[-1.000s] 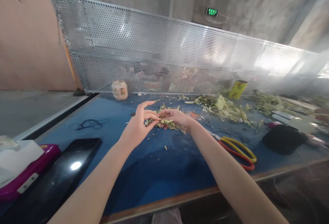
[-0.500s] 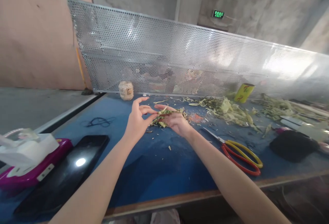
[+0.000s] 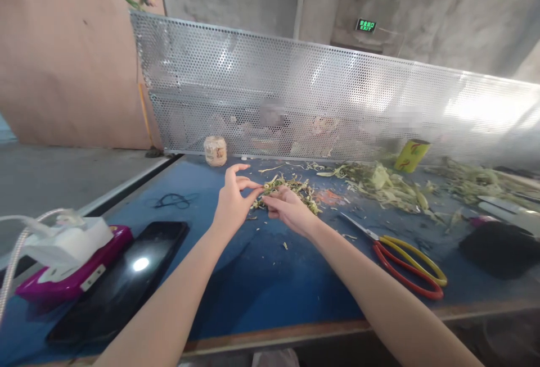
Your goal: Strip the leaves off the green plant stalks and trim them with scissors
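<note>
My left hand [image 3: 233, 205] and my right hand [image 3: 287, 208] meet over a small heap of green and pale plant strips [image 3: 292, 189] on the blue tabletop [image 3: 261, 277]. Both pinch the same thin green strip between thumb and fingertips, just above the heap's left end. The left hand's other fingers curl upward. Red and yellow scissors [image 3: 403, 261] lie on the table to the right of my right forearm.
A perforated metal screen [image 3: 337, 103] closes the table's far side, with a small jar [image 3: 215, 150] and a yellow cup [image 3: 411, 155] before it. More plant scraps [image 3: 379, 181] lie at the right. A black phone [image 3: 122, 282], a purple case [image 3: 67, 277], and a black pouch [image 3: 502, 249] rest nearby.
The view has swung left, so everything sits further right in frame. My hands stayed together at the heap; the right hand turned palm-down and now pinches the strip with the left.
</note>
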Demonstrator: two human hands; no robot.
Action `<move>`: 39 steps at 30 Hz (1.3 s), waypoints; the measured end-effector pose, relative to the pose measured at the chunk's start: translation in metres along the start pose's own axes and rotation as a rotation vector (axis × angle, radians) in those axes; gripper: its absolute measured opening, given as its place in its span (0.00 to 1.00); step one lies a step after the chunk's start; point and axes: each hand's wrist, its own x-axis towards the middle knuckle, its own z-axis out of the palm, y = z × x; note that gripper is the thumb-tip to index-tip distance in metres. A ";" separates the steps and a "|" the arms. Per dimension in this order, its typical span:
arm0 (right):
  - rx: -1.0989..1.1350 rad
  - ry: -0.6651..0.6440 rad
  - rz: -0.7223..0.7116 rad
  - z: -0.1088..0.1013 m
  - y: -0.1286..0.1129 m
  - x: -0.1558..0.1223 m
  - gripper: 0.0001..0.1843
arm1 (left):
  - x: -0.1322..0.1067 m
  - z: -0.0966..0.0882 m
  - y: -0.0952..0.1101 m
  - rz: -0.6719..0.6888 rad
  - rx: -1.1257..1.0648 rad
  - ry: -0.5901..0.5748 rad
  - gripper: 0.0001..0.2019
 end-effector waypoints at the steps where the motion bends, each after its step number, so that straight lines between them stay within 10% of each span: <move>1: -0.051 -0.003 0.002 -0.001 0.001 0.001 0.22 | 0.000 0.000 0.000 -0.001 -0.004 -0.005 0.11; 18: -1.094 0.081 -0.431 -0.011 0.006 0.004 0.11 | 0.001 0.001 0.005 -0.279 -0.353 -0.013 0.23; 31: -0.562 0.076 -0.164 -0.006 0.007 0.009 0.15 | 0.002 0.002 -0.003 -0.473 -0.674 -0.083 0.24; 39: -0.798 0.098 -0.227 -0.009 0.002 0.004 0.14 | -0.001 0.004 0.002 -0.430 -0.633 -0.073 0.25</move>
